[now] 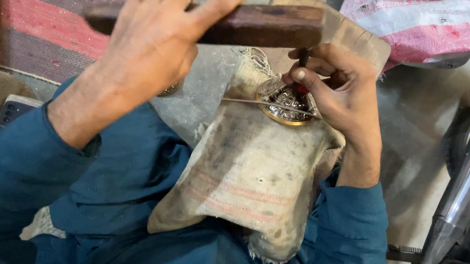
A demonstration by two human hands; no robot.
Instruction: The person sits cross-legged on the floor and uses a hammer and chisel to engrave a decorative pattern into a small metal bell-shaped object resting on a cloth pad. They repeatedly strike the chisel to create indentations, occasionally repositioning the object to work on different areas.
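The left hand [149, 46] is wrapped tight around a dark wooden mallet [250, 24], whose long axis runs nearly level from the hand out to its right, so that the thick end hangs directly above the right hand [339, 91]. The right hand is pinched shut on a slim punch [303, 59] with a red-tipped shaft, standing almost upright between thumb and fingers; its top sits just under the mallet, apart from it, and its lower end meets an ornate round brass piece [285, 103]. That piece lies just below and left of the right fingers, resting on a worn cloth sack [248, 170] across the person's lap, backed by a wooden board [353, 35]. A thin metal rod [251, 102] lies flat across the brass piece
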